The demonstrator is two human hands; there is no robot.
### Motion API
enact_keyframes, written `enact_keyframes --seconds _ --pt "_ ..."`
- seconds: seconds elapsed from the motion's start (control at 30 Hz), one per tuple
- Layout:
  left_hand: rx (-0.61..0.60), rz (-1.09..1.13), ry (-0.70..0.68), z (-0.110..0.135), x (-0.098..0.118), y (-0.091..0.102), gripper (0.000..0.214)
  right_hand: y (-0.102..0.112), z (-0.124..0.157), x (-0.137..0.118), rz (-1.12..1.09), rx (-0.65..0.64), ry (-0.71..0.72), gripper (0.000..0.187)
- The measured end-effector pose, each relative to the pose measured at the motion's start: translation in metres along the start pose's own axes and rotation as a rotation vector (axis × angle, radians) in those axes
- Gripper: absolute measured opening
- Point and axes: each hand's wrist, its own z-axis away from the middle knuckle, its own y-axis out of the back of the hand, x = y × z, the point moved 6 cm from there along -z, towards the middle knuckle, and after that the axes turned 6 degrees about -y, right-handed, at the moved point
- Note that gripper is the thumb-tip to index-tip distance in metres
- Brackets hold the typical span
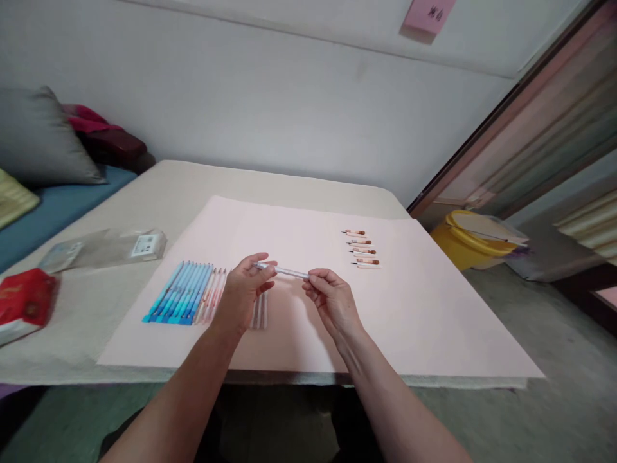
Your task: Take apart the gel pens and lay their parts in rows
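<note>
Above the pale pink sheet, a slim whitish pen (290,273) spans both hands, lying nearly level. My left hand (245,286) pinches its left end between thumb and fingers. The other end is gripped by the fingertips of my right hand (332,299). Below and left lies a row of pens: several blue pens (178,292) at the far left, then several pink pens (211,296). Partly hidden behind my left hand are some greyish-white pens (259,312). To the right, several short pieces with brown bear-like tops (365,252) and dark tips lie in a column.
The pink sheet (424,321) covers much of the cloth-covered table (270,179). A clear plastic package (108,249) and a red packet (29,299) lie at the left. A yellow bucket (448,241) stands on the floor at right. Cushions (43,141) sit beyond the table's left side.
</note>
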Motion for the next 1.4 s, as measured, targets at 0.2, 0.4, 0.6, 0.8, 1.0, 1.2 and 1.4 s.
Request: enact_keyframes --seconds 0.2,0.4,0.6,0.8,1.0,1.2,1.4 --pt "0.033 -0.069 -0.020 0.000 -0.002 0.003 0.023 -0.001 0.001 -0.001 0.000 0.000 -0.001 0.013" --pt "0.025 -0.028 -0.002 0.001 -0.001 0.002 0.028 0.000 0.001 0.000 0.005 0.001 -0.007 0.013" --pt "-0.031 0.042 -0.018 0.003 0.002 -0.004 0.025 -0.001 0.000 0.000 0.008 0.012 -0.006 0.014" --pt "0.093 0.038 -0.039 -0.001 -0.001 0.008 0.021 -0.001 0.000 0.000 0.006 0.012 -0.008 0.015" --pt "0.100 0.100 0.025 -0.002 -0.004 0.008 0.022 0.000 0.000 -0.001 0.006 0.017 -0.008 0.014" --pt "0.125 0.153 0.027 -0.001 -0.002 0.006 0.020 0.001 0.000 -0.002 -0.004 0.029 -0.010 0.014" --pt "0.118 0.223 0.046 -0.002 -0.004 0.006 0.018 0.003 -0.001 -0.003 -0.001 0.043 -0.015 0.016"
